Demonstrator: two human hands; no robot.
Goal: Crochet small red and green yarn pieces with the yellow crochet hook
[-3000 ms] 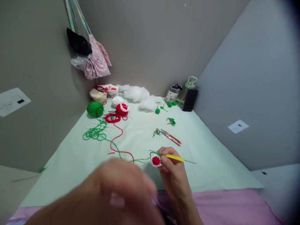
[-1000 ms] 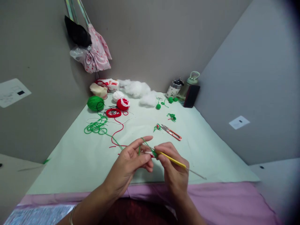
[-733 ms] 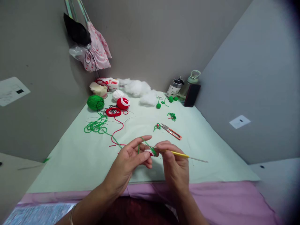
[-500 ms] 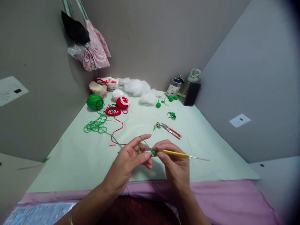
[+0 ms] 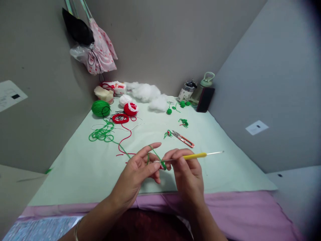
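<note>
My left hand (image 5: 140, 167) pinches a small crocheted piece (image 5: 163, 165) in green, white and red between thumb and fingers. Green yarn (image 5: 154, 151) loops over its raised index finger and runs down to the piece. In my right hand (image 5: 188, 170) is a crochet hook (image 5: 195, 156) with a yellow handle, its shaft pointing left. The hook's tip meets the piece, though my fingers and the stitches partly hide it. From my left hand the green strand trails back to a loose tangle of green yarn (image 5: 101, 134) on the table.
Thread snips (image 5: 184, 139) and green yarn scraps (image 5: 184, 123) lie beyond my hands. Behind on the left are a green yarn ball (image 5: 100, 108), a red-and-white ball (image 5: 130, 109) and white stuffing (image 5: 146, 93). A bottle (image 5: 198, 93) and a phone (image 5: 205, 99) stand back right.
The crochet hook has tilted, its right end now higher, and my right hand has turned with it. My left hand keeps nearly the same place and still holds the piece.
</note>
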